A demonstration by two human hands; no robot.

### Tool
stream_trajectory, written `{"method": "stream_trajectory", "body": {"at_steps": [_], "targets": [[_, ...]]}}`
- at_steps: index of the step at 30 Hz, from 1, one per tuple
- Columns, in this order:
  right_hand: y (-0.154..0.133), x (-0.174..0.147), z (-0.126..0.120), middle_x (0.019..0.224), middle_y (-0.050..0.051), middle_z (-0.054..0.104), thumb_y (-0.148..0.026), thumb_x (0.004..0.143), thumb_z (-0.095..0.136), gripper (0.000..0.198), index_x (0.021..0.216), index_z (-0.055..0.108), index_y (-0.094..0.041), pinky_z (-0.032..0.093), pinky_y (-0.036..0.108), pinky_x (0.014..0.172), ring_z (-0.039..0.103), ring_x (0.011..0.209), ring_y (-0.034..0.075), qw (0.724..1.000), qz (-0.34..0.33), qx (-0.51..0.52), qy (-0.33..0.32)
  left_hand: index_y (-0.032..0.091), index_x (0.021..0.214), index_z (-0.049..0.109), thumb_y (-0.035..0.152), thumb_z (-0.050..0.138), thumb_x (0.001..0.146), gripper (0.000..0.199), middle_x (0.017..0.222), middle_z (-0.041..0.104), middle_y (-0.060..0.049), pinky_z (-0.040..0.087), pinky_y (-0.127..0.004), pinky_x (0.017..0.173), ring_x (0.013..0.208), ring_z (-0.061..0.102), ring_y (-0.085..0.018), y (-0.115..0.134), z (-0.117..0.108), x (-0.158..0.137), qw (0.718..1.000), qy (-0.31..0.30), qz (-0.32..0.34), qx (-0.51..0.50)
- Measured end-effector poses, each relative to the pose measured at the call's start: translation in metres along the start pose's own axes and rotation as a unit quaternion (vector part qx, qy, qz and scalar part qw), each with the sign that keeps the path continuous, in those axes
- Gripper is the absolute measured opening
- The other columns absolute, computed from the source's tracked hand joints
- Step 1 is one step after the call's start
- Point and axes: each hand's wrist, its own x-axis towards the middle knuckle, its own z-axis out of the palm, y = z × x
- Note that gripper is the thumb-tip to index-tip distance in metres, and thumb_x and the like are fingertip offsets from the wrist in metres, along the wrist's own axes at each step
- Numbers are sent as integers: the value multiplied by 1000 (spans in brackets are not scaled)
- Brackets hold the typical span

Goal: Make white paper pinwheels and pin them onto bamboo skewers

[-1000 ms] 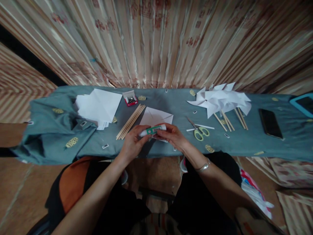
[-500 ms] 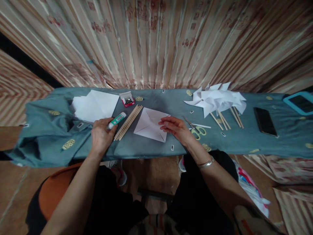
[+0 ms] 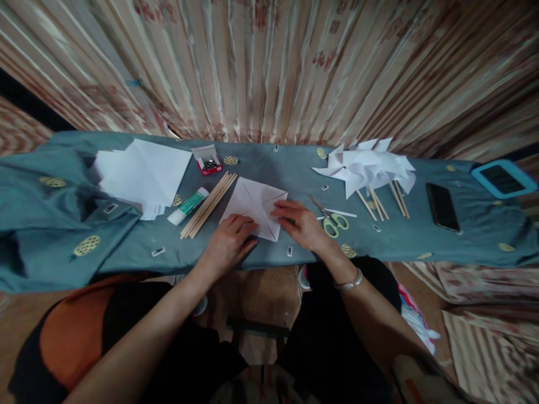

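Observation:
A white square of paper [image 3: 256,196] lies in front of me, with dark lines or slits running from its corners towards the middle. My left hand [image 3: 231,238] is closed at its lower left edge, bent fingers over the paper and thumb close to the edge. On the right part of the sheet rest the loosely stretched fingers of my right hand [image 3: 301,224], which is open. Left of the paper lie several thin wooden sticks [image 3: 209,206] side by side. Beyond them is a green and white glue stick [image 3: 188,206], touched by neither hand.
Green-handled scissors [image 3: 334,221] and a thin paper strip lie right of my hand. Several white paper pinwheels [image 3: 370,165] on sticks are piled farther right, near a black phone [image 3: 443,207] and a blue-framed tablet [image 3: 504,178]. Leftward are stacked papers [image 3: 145,171] and a small red box [image 3: 207,161] of pins.
My left hand has let go of the glue stick, leaving it beside the sticks, and moved right onto the paper. My right hand has come down on the paper. The view has shifted slightly.

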Motion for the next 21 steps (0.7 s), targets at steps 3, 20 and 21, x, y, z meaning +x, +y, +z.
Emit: {"method": "stream_trajectory", "body": {"at_steps": [3,20,21], "targets": [[0,-1,4,126,11,67,-12,88,53,29,105,75,-20,48,48,104,60,119,26,999,-6,-33,-14,13,109,65,24,66,88,24,103,68,-13,55,-42,83,97,61,-27,-1,3,5,1000,-13,-6,19],[0,2,5,137,6,60,-21,76,74,25,100,73,-26,39,44,113,55,129,23,981,83,176,-16,14,89,68,22,50,98,21,85,70,-7,53,-32,73,81,60,-20,-2,2,11,998,15,-44,-42],[0,3,6,136,5,60,-25,76,76,21,96,73,-26,39,44,113,55,129,23,976,90,197,-10,14,89,67,22,50,97,21,85,69,-7,53,-32,73,81,60,-21,-2,2,11,998,13,-46,-46]]}}
